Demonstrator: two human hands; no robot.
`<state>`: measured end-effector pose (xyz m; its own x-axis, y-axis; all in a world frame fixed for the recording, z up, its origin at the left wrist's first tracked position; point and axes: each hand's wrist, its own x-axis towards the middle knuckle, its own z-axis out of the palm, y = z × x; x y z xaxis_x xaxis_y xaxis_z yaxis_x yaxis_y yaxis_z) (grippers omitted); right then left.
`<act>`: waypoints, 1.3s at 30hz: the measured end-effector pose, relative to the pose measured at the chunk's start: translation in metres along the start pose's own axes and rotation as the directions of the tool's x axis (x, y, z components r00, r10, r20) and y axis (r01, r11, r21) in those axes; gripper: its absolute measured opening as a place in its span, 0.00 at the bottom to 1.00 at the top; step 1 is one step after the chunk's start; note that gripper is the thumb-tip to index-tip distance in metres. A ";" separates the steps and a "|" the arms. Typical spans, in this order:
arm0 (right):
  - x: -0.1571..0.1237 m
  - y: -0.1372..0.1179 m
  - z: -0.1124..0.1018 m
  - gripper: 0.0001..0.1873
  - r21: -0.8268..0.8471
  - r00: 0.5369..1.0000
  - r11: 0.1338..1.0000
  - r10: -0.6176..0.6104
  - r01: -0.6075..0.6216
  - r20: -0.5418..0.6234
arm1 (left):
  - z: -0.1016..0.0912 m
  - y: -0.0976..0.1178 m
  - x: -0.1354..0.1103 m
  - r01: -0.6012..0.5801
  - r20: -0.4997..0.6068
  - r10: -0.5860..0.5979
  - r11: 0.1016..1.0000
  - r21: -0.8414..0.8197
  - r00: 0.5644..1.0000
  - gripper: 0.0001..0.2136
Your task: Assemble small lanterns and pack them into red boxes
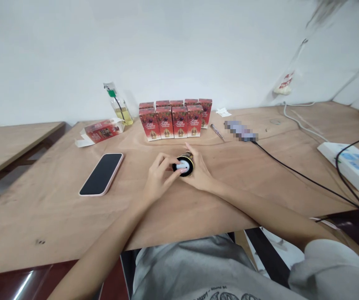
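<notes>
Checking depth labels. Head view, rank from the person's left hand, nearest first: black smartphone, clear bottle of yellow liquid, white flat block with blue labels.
1. Black smartphone: lying just left of the left hand, which grips a small black-and-gold jar.
2. Clear bottle of yellow liquid: back left.
3. White flat block with blue labels: far right.
</notes>
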<state>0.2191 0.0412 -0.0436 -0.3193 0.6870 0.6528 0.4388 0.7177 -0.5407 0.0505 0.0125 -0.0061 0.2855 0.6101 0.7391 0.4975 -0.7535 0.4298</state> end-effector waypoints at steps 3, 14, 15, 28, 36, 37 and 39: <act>0.001 0.001 0.001 0.48 -0.020 0.998 0.998 0.064 -0.064 -0.011 | 0.002 0.002 -0.001 -0.024 0.016 0.024 0.999 0.034 1.000 0.06; 0.000 0.005 0.001 0.39 -0.030 0.997 0.997 0.074 -0.074 -0.022 | 0.002 -0.004 -0.001 -0.035 0.057 0.035 0.999 -0.015 0.998 0.07; 0.000 0.005 0.001 0.39 -0.034 0.997 0.997 0.072 -0.073 -0.024 | 0.002 -0.004 -0.001 -0.035 0.059 0.036 0.999 -0.021 0.998 0.08; 0.001 0.005 0.001 0.36 -0.069 0.997 0.995 0.073 -0.075 -0.031 | -0.004 -0.008 -0.002 -0.194 0.087 0.175 0.926 0.323 0.981 0.11; 0.002 0.004 -0.001 0.34 -0.116 0.997 0.990 0.076 -0.075 0.006 | -0.007 -0.010 -0.001 -0.142 0.109 0.115 0.947 0.287 0.987 0.11; 0.002 0.003 -0.001 0.34 -0.125 0.997 0.990 0.071 -0.069 0.012 | -0.007 -0.010 -0.002 -0.111 0.118 0.084 0.963 0.244 0.990 0.11; 0.002 0.003 -0.001 0.34 -0.137 0.998 0.989 0.059 -0.056 0.019 | -0.008 -0.011 -0.002 -0.061 0.130 0.040 0.985 0.162 0.991 0.11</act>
<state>0.2205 0.0442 -0.0437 -0.3091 0.7301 0.6094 0.5670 0.6559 -0.4982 0.0383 0.0179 -0.0079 0.4094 0.6063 0.6818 0.6056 -0.7395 0.2940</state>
